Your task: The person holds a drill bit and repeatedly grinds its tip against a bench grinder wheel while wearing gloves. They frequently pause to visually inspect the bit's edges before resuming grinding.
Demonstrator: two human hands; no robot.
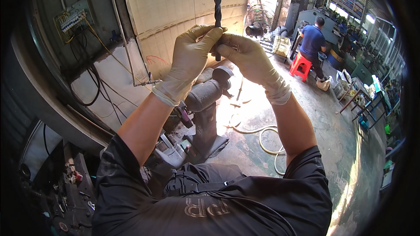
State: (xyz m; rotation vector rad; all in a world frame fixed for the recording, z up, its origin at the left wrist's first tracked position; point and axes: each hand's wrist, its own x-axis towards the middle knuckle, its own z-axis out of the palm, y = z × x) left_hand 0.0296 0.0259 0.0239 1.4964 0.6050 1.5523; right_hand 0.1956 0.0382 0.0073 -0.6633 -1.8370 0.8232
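Note:
A dark twist drill bit (218, 11) stands upright in front of me, its pointed tip at the top. My left hand (192, 54), in a pale yellowish glove, pinches it from the left side around the middle. From the other side my right hand (249, 59), gloved alike, closes its thumb and fingers on the lower part. The shank end shows just below the fingers. Beneath my hands is a dark bench grinder (204, 96) on a pedestal, its wheel end partly hidden by my gloves and wrists.
At left, an electrical panel (71, 21) trails black cables. A hose (262, 131) loops over the floor (332, 118). Farther right, a person in a blue shirt (313, 39) sits on a red stool (300, 66). A large fan (258, 21) stands by the doorway. Tools clutter the lower left.

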